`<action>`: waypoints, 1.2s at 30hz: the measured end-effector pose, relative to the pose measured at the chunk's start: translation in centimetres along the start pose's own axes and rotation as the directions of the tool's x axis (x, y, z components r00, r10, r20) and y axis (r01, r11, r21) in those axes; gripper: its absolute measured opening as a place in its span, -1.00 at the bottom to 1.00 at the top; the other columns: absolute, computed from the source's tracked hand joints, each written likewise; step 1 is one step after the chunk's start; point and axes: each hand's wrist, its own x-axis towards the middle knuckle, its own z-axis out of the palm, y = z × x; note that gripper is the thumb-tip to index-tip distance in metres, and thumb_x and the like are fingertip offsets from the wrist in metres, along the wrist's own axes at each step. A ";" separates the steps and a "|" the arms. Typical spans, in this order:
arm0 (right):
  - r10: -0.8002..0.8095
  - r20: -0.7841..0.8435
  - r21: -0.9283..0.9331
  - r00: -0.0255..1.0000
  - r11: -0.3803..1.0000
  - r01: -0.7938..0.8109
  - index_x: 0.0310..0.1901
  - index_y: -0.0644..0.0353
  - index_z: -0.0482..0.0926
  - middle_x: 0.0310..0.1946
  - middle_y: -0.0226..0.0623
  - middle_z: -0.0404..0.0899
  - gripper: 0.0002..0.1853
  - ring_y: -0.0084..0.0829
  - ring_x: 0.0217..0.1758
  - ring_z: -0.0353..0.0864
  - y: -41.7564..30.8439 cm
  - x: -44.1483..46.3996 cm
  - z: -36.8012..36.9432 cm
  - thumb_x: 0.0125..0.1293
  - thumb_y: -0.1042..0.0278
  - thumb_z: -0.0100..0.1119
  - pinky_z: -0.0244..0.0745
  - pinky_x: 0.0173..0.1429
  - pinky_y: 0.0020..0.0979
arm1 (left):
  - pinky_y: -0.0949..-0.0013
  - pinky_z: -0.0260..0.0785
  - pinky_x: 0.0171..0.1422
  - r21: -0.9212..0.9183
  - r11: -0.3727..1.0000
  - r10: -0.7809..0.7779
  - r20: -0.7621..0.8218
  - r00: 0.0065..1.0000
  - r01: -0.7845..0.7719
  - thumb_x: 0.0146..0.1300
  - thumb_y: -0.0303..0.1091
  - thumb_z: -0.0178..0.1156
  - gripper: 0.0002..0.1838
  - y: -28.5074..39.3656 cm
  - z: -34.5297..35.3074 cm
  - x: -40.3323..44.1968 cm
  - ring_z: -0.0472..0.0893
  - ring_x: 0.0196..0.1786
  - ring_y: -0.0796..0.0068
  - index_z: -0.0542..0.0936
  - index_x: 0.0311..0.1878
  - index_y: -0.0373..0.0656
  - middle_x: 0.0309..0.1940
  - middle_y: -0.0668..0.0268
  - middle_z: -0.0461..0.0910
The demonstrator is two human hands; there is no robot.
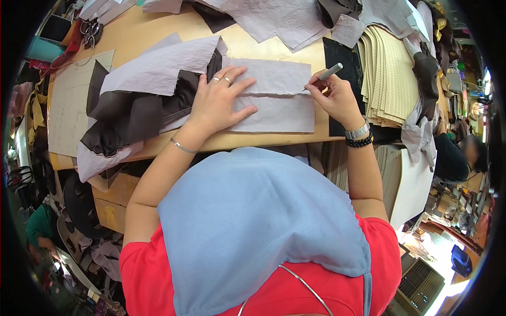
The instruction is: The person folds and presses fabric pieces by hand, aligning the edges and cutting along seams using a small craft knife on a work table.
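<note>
Two pale grey fabric pieces (279, 117) lie one above the other on the wooden table (132, 31), meeting along a frayed horizontal seam or edge. My left hand (219, 100) rests on their left part with its fingers spread flat. A grey pen (330, 71) is pinched in my right hand (334, 97), its tip down at the right end of that edge. Left of my left hand is a heap of dark brown and pale grey fabric (137, 113), partly under my wrist.
Cream textured sheets (387, 76) are stacked at the right, beside a black strip (340, 52). More grey fabric (274, 21) lies along the far side. Scissors (91, 32) are at the far left. One person (461, 158) is at the right, another (42, 226) at the left.
</note>
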 end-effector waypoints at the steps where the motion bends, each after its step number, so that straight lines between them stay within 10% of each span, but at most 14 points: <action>1: 0.000 0.002 0.010 1.000 1.000 0.000 -0.15 0.28 0.60 -0.37 -0.40 0.70 -0.86 -0.70 -0.36 0.61 0.1 0.0 0.0 0.35 0.46 0.35 0.51 -0.32 -0.59 | -0.46 0.17 0.37 0.001 1.000 0.000 -0.001 1.000 0.000 0.14 0.18 0.36 -0.38 0.0 0.0 0.0 0.34 0.49 0.22 0.61 0.23 0.13 0.39 0.32 0.45; 19: 0.035 -0.011 0.047 0.999 0.998 -0.035 -0.13 0.25 0.60 -0.38 -0.32 0.73 -0.85 -0.56 -0.31 0.73 -0.3 -0.4 0.4 0.33 0.45 0.33 0.63 -0.22 -0.50 | -0.41 0.13 0.40 -0.006 1.000 0.006 -0.021 1.000 -0.006 0.13 0.14 0.40 -0.41 0.1 -0.1 0.1 0.39 0.44 0.21 0.63 0.20 0.13 0.36 0.34 0.46; 25: 0.065 -0.097 0.295 0.993 0.955 -0.033 -0.07 0.29 0.55 -0.29 -0.36 0.71 -0.84 -0.62 -0.22 0.69 0.6 -2.9 2.8 0.38 0.51 0.27 0.63 -0.16 -0.52 | -0.03 0.32 0.33 -0.144 0.985 0.115 0.149 0.982 -0.094 0.20 -0.02 0.37 -0.61 2.2 -1.5 4.8 0.60 0.17 0.26 0.71 -0.02 -0.06 -0.01 0.29 0.66; 26: 0.065 -0.104 0.301 0.992 0.953 -0.031 -0.06 0.28 0.55 -0.27 -0.36 0.70 -0.84 -0.61 -0.20 0.69 1.2 -3.4 3.5 0.38 0.52 0.26 0.64 -0.14 -0.52 | 0.12 0.48 0.07 -0.292 0.950 0.143 0.076 0.987 -0.115 0.18 -0.10 0.38 -0.73 2.5 -0.5 6.0 0.69 -0.08 0.18 0.75 -0.24 -0.10 -0.22 0.23 0.73; 36: 0.088 -0.246 0.353 0.965 0.935 0.005 -0.08 0.27 0.54 -0.24 -0.29 0.71 -0.87 -0.51 -0.20 0.74 1.6 -4.2 5.2 0.39 0.53 0.26 0.67 -0.11 -0.46 | 0.31 0.52 -0.07 -0.499 0.855 0.156 0.506 0.848 0.140 0.23 -0.21 0.36 -0.71 2.3 1.2 11.2 0.70 -0.27 0.37 0.77 -0.16 -0.26 -0.32 0.12 0.76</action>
